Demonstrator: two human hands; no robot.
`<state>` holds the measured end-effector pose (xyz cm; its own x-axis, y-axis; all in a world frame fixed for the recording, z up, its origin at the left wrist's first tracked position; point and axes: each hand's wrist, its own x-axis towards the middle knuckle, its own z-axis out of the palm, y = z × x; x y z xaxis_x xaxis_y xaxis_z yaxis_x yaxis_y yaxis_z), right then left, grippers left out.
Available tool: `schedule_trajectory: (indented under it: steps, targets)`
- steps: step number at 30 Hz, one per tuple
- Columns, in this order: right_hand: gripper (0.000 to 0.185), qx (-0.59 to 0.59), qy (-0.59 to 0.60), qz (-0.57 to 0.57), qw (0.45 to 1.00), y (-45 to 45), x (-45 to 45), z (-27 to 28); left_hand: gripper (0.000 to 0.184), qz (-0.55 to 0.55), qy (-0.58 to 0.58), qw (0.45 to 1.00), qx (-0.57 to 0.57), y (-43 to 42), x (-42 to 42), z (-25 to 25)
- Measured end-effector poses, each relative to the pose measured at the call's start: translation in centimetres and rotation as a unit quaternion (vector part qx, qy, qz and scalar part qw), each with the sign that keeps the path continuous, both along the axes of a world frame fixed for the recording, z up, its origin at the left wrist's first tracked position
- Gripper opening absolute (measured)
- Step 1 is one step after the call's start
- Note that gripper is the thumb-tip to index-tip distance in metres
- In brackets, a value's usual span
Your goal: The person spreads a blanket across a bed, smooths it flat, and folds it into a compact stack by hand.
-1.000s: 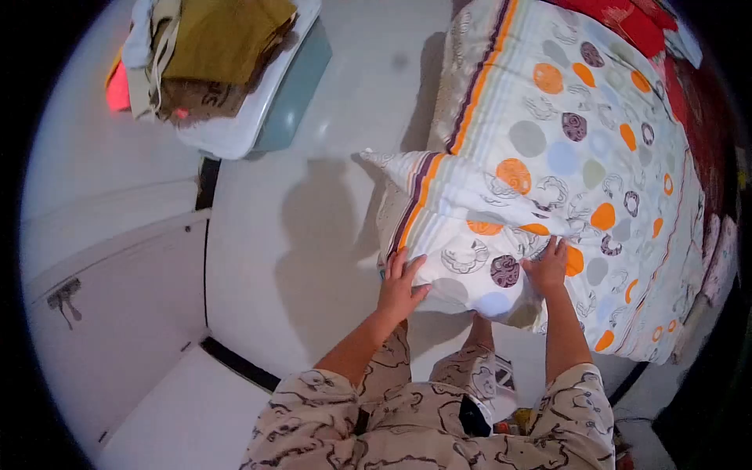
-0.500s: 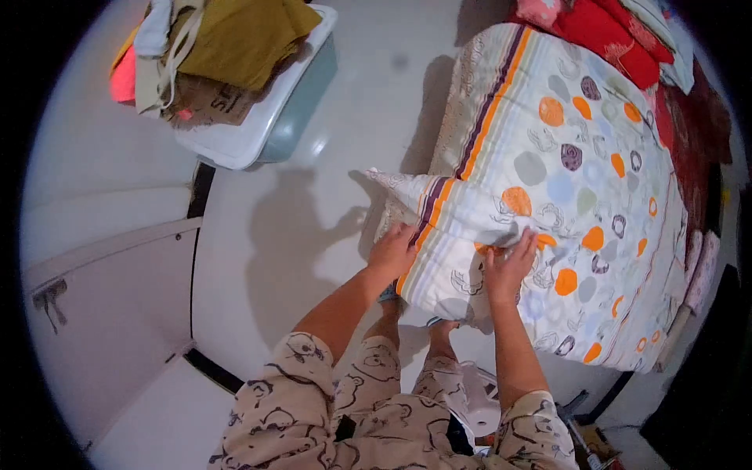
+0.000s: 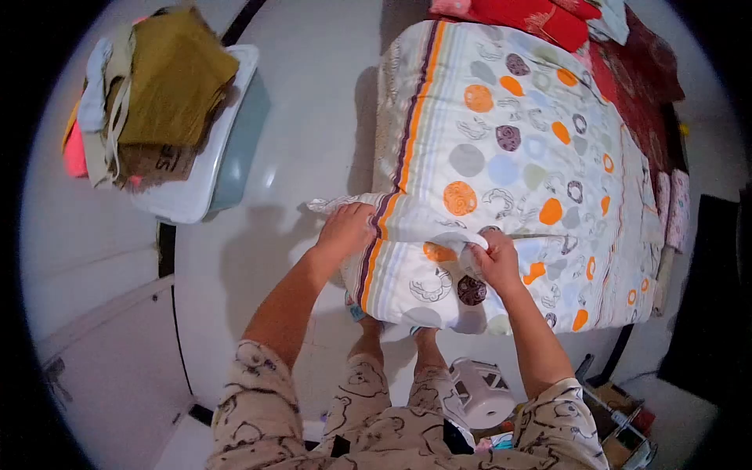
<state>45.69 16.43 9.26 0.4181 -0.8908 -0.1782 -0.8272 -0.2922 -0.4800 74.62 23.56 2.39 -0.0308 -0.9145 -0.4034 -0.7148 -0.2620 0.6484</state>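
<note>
At far left, a pale panel (image 3: 110,376) is partly swallowed by the dark rim of the view, and the dark mark on it is too blurred to be made out. Above it, a pile of cloth (image 3: 176,86), mostly olive-brown, is heaped on the white lid (image 3: 200,200) of a bluish tub (image 3: 244,160); much of the lid is covered, and the lettering on a brown piece can only partly be seen.

Farther right, the left hand (image 3: 347,231) is laid over a raised fold near the striped edge of a dotted quilt (image 3: 501,168). Its back is shown, while its thumb is hidden, so whether the cloth is gripped cannot be told. The quilt is spread across the middle and right, its near edge hanging above the person's feet, by which a slipper (image 3: 356,312) is partly covered.

The same fold is bunched in the right hand (image 3: 495,258), its fingers closed on the fabric. Below, a pale stool (image 3: 482,395) is partly hidden behind the patterned clothing (image 3: 556,427). Beyond the quilt, red cloth (image 3: 533,22) is cut off at the top. At far right, a dark shape (image 3: 697,301) cannot be identified.
</note>
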Motion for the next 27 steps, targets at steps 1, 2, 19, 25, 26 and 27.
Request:
schedule_trajectory:
  steps: [1,2,19,25,26,27]
  targets:
    - [0.017,0.005,-0.027,0.0,1.0,0.3,0.6,1.2,0.045,-0.011,0.001,1.0,-0.001,0.7,-0.9,0.3]
    - [0.022,0.01,-0.053,-0.002,0.999,0.7,1.1,2.2,0.046,0.018,-0.007,0.996,-0.091,1.3,-1.8,1.1]
    - [0.033,-0.166,0.019,-0.13,0.977,-0.1,3.6,-2.9,0.018,0.016,-0.258,0.956,-0.136,-4.7,0.6,0.8]
    - [0.07,-0.095,0.025,-0.243,0.965,5.0,2.1,-3.9,0.071,-0.119,-0.11,0.959,-0.232,0.8,-9.0,0.2]
    - [0.07,-0.057,0.085,-0.242,0.965,6.6,1.3,-4.7,0.072,-0.135,-0.11,0.973,-0.151,1.6,-10.0,-0.1]
    - [0.071,-0.02,0.144,-0.241,0.96,8.0,0.3,-5.6,0.073,-0.152,-0.109,0.98,-0.069,2.1,-10.8,-0.9]
